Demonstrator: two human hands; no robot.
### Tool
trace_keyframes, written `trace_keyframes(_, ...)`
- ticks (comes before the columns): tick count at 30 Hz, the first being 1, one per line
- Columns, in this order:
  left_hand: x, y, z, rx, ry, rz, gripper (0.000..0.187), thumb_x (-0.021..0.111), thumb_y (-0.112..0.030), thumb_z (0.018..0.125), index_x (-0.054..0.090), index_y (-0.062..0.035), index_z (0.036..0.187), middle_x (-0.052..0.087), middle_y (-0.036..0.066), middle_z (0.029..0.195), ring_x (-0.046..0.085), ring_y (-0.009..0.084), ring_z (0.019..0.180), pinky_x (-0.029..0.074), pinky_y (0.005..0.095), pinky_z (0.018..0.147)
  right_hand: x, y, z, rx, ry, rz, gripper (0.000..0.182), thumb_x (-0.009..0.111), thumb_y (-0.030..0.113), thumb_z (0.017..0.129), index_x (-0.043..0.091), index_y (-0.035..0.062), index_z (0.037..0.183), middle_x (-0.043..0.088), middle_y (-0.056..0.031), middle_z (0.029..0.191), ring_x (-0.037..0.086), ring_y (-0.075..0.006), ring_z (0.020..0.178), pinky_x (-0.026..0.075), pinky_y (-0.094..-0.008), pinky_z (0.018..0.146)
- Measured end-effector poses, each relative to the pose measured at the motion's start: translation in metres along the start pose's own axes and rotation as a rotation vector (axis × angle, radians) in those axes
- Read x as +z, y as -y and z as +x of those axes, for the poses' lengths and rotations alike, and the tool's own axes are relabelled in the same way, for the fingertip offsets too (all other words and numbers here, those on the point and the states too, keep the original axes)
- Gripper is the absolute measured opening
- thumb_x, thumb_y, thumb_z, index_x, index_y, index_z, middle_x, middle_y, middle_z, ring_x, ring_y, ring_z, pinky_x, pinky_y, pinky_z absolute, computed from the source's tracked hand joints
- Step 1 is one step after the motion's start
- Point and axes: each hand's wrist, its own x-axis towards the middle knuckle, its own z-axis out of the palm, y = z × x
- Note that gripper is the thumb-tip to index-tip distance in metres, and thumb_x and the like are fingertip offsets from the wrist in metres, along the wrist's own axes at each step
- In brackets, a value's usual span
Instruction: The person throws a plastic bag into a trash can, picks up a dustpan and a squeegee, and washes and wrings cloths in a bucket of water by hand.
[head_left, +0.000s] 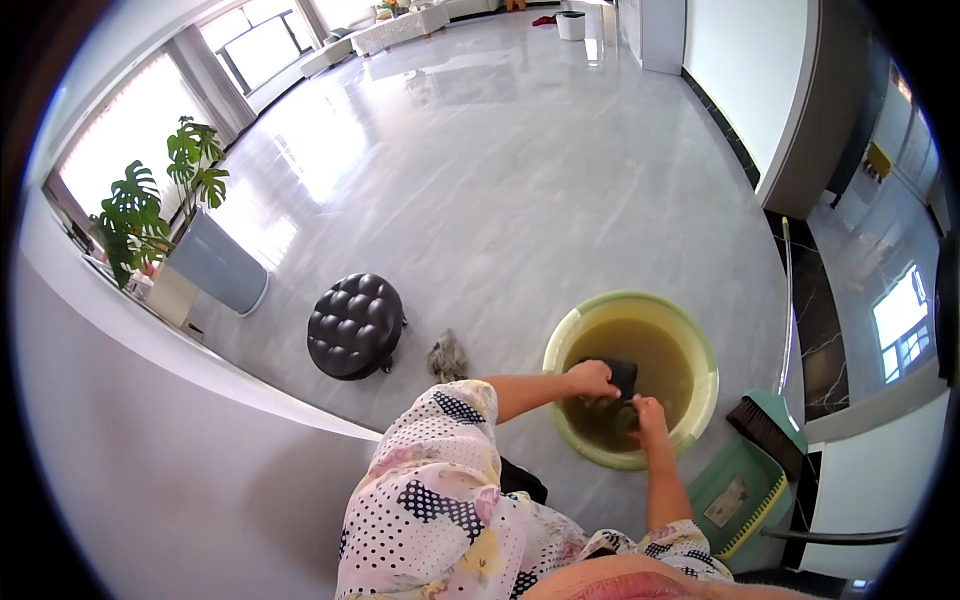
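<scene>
A pale yellow-green basin [562,340] of murky brown water [655,345] stands on the floor before me. Over the water I hold a dark cloth [622,378] between both hands. My left hand [592,380] is closed on its left side, with the fingers partly hidden. At its lower right edge my right hand [650,416] grips it, the fingertips close to the water. What lies under the murky surface cannot be made out.
Left of the basin are a crumpled grey rag [447,357] and a black tufted stool [357,327]. A green dustpan [738,495] and broom [768,432] stand close on the right. Farther left is a potted plant [222,262]; a white bin [571,27] is far back.
</scene>
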Motion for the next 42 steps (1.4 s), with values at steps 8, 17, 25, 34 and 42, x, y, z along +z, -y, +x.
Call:
trace_keyframes(8, -0.013, -0.023, -0.001, -0.028, 0.565, -0.361, 0.033, 0.073, -0.024, 0.066, 0.064, -0.0029, 0.089, 0.065, 0.008, 0.081, 0.062, 0.0229, 0.075, 0.05, 0.0355, 0.07, 0.029, -0.009, 0.002, 0.111, 0.026, 0.369, 0.022, 0.053, 0.021, 0.086, 0.053, 0.0079, 0.103, 0.059, -0.0101, 0.093, 0.058, -0.0249, 0.088, 0.047, -0.0453, 0.073)
trace_keyframes(17, -0.016, -0.019, 0.001, 0.382, 0.251, -0.662, 0.065, 0.085, -0.016, 0.053, 0.052, -0.0102, 0.109, 0.061, 0.004, 0.098, 0.054, 0.014, 0.095, 0.046, 0.0302, 0.084, 0.083, 0.126, -0.088, -1.0, -0.41, -0.367, 0.019, 0.049, 0.01, 0.085, 0.05, -0.0006, 0.101, 0.056, -0.0135, 0.089, 0.055, -0.0234, 0.081, 0.044, -0.0338, 0.074)
trace_keyframes(25, 0.0, -0.029, -0.004, 0.198, 0.079, -0.844, 0.026, 0.07, -0.01, 0.072, 0.06, -0.005, 0.095, 0.062, 0.002, 0.074, 0.059, 0.0125, 0.071, 0.048, 0.0282, 0.068, 0.06, 0.175, -0.11, -0.889, -0.442, 0.255, 0.02, 0.046, 0.015, 0.089, 0.049, 0.0008, 0.104, 0.051, -0.0045, 0.09, 0.049, -0.012, 0.082, 0.042, -0.0269, 0.075)
trace_keyframes(34, -0.015, -0.032, 0.007, 0.097, -0.431, -0.636, 0.038, 0.054, 0.002, 0.068, 0.057, -0.0018, 0.106, 0.062, 0.015, 0.099, 0.058, 0.0266, 0.098, 0.044, 0.0318, 0.086, -0.028, 0.013, -0.021, -0.375, -0.314, -0.28, 0.062, 0.068, 0.02, 0.076, 0.039, 0.0001, 0.127, 0.052, -0.0141, 0.112, 0.051, -0.022, 0.103, 0.042, -0.0301, 0.088)
trace_keyframes(42, -0.036, -0.067, -0.003, 0.364, -0.127, -0.811, 0.042, 0.063, -0.005, 0.067, 0.056, -0.003, 0.109, 0.062, 0.008, 0.097, 0.057, 0.0169, 0.095, 0.045, 0.0297, 0.085, 0.042, 0.025, -0.018, -0.711, -0.3, 0.012, 0.054, 0.074, 0.011, 0.067, 0.048, 0.0003, 0.114, 0.059, -0.0084, 0.097, 0.057, -0.0169, 0.085, 0.047, -0.0316, 0.072)
